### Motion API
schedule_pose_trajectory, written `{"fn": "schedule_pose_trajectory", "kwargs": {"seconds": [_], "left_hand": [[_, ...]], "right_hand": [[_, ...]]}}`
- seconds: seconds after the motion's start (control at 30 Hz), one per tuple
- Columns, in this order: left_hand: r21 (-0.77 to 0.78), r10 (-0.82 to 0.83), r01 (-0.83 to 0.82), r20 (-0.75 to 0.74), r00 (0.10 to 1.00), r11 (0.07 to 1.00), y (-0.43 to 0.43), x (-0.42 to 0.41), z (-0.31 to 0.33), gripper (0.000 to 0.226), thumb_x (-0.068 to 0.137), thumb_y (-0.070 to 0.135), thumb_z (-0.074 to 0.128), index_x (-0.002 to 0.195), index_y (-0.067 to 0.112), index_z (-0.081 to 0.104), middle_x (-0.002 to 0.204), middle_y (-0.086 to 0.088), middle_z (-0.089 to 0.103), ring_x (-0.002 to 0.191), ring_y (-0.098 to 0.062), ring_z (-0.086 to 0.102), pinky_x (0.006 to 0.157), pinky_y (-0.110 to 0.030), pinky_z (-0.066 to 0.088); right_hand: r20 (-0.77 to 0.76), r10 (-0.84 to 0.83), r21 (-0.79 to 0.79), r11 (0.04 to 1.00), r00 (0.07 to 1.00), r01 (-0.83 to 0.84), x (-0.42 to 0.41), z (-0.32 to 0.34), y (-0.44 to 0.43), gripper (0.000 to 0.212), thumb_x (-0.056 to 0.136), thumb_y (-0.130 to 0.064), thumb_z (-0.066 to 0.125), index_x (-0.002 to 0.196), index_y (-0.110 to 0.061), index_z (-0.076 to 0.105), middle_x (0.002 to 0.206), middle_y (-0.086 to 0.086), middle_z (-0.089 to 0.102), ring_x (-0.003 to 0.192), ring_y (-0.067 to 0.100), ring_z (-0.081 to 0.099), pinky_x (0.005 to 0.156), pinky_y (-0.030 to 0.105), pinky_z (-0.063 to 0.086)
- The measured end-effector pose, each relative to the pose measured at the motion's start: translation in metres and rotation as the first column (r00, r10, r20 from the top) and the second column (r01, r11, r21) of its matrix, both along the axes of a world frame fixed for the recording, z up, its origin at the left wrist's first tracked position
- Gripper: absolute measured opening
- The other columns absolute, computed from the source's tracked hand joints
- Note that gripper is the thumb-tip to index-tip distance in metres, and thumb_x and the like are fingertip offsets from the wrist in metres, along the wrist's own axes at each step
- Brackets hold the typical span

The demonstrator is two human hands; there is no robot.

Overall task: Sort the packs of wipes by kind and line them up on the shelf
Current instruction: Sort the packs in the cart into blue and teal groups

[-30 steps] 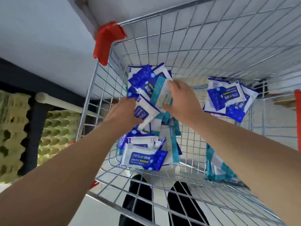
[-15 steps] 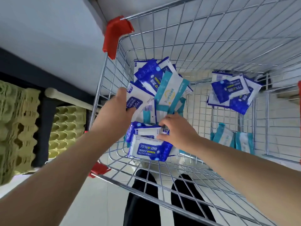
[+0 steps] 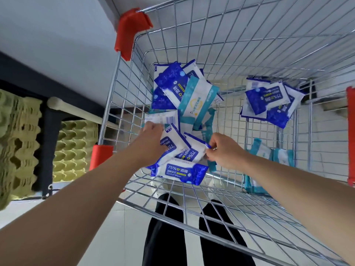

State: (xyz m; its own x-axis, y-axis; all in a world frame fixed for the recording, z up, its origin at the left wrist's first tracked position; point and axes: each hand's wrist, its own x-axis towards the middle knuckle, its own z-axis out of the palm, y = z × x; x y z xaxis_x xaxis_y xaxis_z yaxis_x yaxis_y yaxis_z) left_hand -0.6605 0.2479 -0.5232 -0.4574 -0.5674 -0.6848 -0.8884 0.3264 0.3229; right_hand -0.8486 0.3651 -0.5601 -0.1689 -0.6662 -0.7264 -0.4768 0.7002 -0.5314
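— Where are the wipes?
— Heaped in the wire cart (image 3: 240, 41), blue packs (image 3: 179, 172) mixed with teal packs (image 3: 197, 96).
— And the hands?
— The left hand (image 3: 151, 144) has its fingers curled round a blue pack (image 3: 172, 143). The right hand (image 3: 225, 153) has its fingers pinching the corner of a second blue pack (image 3: 194, 152) beside it.

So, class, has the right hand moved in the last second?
Yes: the right hand drew back toward the flat blue pack at the cart's near end.
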Motion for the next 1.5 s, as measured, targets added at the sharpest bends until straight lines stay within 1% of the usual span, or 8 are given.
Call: {"fn": "schedule_pose_trajectory", "kwargs": {"seconds": [0.23, 0.43, 0.7, 0.83, 0.97, 1.13, 1.3, 1.5], "left_hand": [[-0.086, -0.089, 0.090, 0.006, 0.996, 0.992, -0.007, 0.001, -0.006, 0.043, 0.084, 0.034, 0.071, 0.119, 0.017, 0.054, 0.120, -0.004, 0.060, 0.105, -0.023, 0.052, 0.086, -0.034, 0.044], [0.067, -0.118, 0.114, 0.058, 0.991, 0.991, -0.006, 0.003, -0.004, 0.040, 0.090, 0.038, 0.063, 0.124, 0.019, 0.056, 0.125, -0.002, 0.059, 0.110, -0.022, 0.055, 0.090, -0.032, 0.044], [0.227, 0.193, -0.146, -0.198, 0.961, 0.963, -0.016, -0.046, 0.022, 0.023, 0.090, 0.032, 0.064, 0.111, 0.022, 0.061, 0.099, 0.005, 0.069, 0.089, -0.015, 0.065, 0.076, -0.028, 0.052], [0.307, 0.328, -0.228, -0.331, 0.885, 0.924, -0.007, -0.104, 0.016, 0.014, 0.092, 0.029, 0.063, 0.105, 0.024, 0.061, 0.083, 0.015, 0.066, 0.068, 0.008, 0.060, 0.057, -0.010, 0.043], [0.331, 0.445, -0.328, -0.391, 0.805, 0.885, 0.001, -0.170, -0.004, 0.021, 0.086, 0.029, 0.069, 0.104, 0.020, 0.062, 0.095, 0.004, 0.070, 0.086, -0.012, 0.066, 0.080, -0.024, 0.054], [0.311, 0.482, -0.376, -0.426, 0.766, 0.873, 0.008, -0.255, -0.033, 0.014, 0.089, 0.014, 0.066, 0.102, 0.014, 0.061, 0.084, 0.003, 0.067, 0.069, -0.009, 0.061, 0.056, -0.011, 0.050], [0.324, 0.525, -0.421, -0.389, 0.757, 0.847, 0.007, -0.297, -0.081, 0.037, 0.073, 0.027, 0.077, 0.106, 0.015, 0.065, 0.093, -0.004, 0.073, 0.083, -0.022, 0.071, 0.077, -0.047, 0.059], [0.079, 0.418, -0.417, -0.334, 0.845, 0.905, 0.002, -0.312, -0.103, 0.050, 0.070, 0.044, 0.081, 0.106, 0.016, 0.063, 0.095, 0.005, 0.068, 0.080, -0.014, 0.066, 0.072, -0.032, 0.056]], "right_hand": [[0.155, 0.040, 0.034, 0.998, 0.987, -0.046, 0.018, -0.005, 0.013, 0.055, 0.066, -0.015, 0.082, 0.108, -0.017, 0.047, 0.088, -0.005, 0.064, 0.078, 0.011, 0.063, 0.063, 0.024, 0.047], [0.152, -0.070, -0.039, 0.996, 0.986, 0.077, 0.021, -0.006, 0.012, 0.032, 0.078, -0.011, 0.073, 0.104, -0.004, 0.057, 0.100, 0.011, 0.067, 0.085, 0.023, 0.066, 0.066, 0.034, 0.054], [0.367, -0.349, -0.102, 0.907, 0.862, 0.410, -0.050, 0.039, 0.006, 0.028, 0.088, -0.011, 0.066, 0.115, -0.016, 0.061, 0.103, 0.001, 0.071, 0.093, 0.018, 0.069, 0.080, 0.031, 0.056], [0.312, -0.483, -0.139, 0.829, 0.818, 0.542, -0.107, 0.048, 0.017, 0.021, 0.089, -0.012, 0.065, 0.109, -0.017, 0.062, 0.102, 0.007, 0.070, 0.094, 0.023, 0.068, 0.089, 0.042, 0.055], [0.223, -0.650, -0.186, 0.703, 0.727, 0.686, -0.161, 0.036, 0.030, 0.021, 0.085, -0.004, 0.067, 0.102, -0.015, 0.061, 0.101, 0.014, 0.068, 0.087, 0.030, 0.066, 0.085, 0.046, 0.054], [0.150, -0.779, -0.270, 0.560, 0.609, 0.783, -0.226, 0.005, 0.035, 0.021, 0.082, 0.005, 0.065, 0.093, -0.012, 0.060, 0.091, 0.013, 0.066, 0.071, 0.019, 0.061, 0.069, 0.032, 0.053], [0.014, -0.772, -0.346, 0.593, 0.636, 0.727, -0.263, -0.036, 0.024, 0.026, 0.081, -0.001, 0.066, 0.105, -0.008, 0.064, 0.092, 0.007, 0.064, 0.076, 0.017, 0.058, 0.068, 0.023, 0.047], [-0.149, -0.740, -0.382, 0.655, 0.655, 0.653, -0.272, -0.063, 0.013, 0.012, 0.087, -0.011, 0.062, 0.095, -0.011, 0.054, 0.077, -0.008, 0.047, 0.080, 0.015, 0.049, 0.055, 0.021, 0.034]]}}
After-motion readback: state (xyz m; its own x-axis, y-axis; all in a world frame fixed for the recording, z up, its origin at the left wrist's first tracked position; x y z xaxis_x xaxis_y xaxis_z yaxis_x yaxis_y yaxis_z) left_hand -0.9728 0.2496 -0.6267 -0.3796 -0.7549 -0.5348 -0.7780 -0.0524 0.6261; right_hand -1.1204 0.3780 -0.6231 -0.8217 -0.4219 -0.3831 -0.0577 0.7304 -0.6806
